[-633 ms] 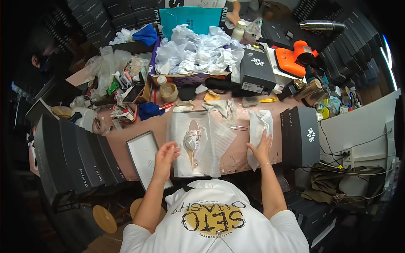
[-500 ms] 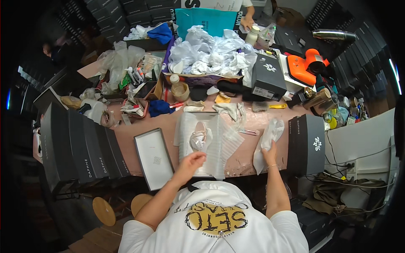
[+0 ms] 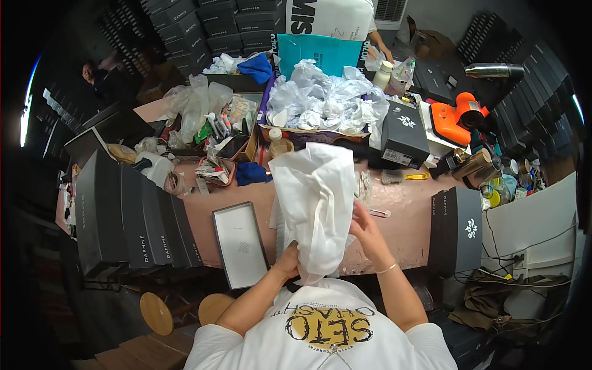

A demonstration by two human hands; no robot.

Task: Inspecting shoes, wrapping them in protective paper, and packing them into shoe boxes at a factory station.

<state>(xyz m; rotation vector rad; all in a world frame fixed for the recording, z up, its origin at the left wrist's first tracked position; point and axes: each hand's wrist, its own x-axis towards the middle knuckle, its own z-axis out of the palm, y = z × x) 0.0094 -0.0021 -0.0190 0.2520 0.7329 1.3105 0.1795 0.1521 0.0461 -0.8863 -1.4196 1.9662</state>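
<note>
A large white wrapping sheet (image 3: 314, 203), soft and creased, is held up in front of me; I cannot tell whether it is paper or thin cloth, or whether anything is inside. My left hand (image 3: 288, 261) is closed on its lower left edge. At the right edge, my right hand (image 3: 372, 237) has its fingers apart, their tips at or against the sheet. Behind the sheet, the tissue-lined box and the shoe are almost wholly hidden. A grey-rimmed box lid (image 3: 240, 242) lies left of them, its white inside facing up.
Dark shoeboxes (image 3: 117, 216) stand at the table's left; another dark box (image 3: 456, 231) stands at the right. Crumpled white paper fills a purple-edged carton (image 3: 320, 125) at the back. A yellow-handled brush (image 3: 404, 177) lies far right. Another person's hand (image 3: 383, 50) shows beyond the table.
The white sheet has moved from the right side to the middle, raised and spread, now covering the box and shoe. My left hand, previously over the box, has taken hold of it.
</note>
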